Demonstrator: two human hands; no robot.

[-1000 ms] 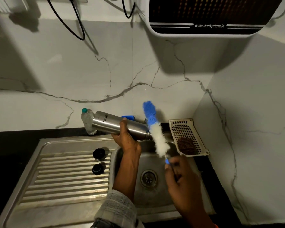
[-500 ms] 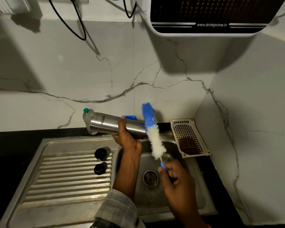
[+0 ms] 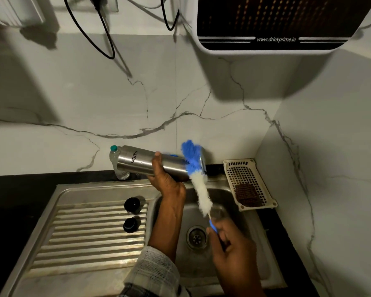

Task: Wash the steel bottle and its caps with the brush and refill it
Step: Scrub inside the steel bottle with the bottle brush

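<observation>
Steel bottle [image 3: 146,162], brushed silver with MILTON lettering, is lying sideways above the sink [image 3: 242,202], mouth pointing right. Left hand [image 3: 167,179] is gripping its middle, fingers wrapping underneath, thumb on top. Right hand [image 3: 229,243] is pinching the brush [image 3: 196,174] handle, blue-white bristles angling up across the mouth. Two black caps [image 3: 132,215] are sitting on the drainboard [image 3: 84,243].

A home kitchen: a stainless-steel sink with ribbed drainboard [image 3: 90,236], white marble-veined wall tiles [image 3: 137,99], and a wall-mounted water purifier [image 3: 274,26].
</observation>
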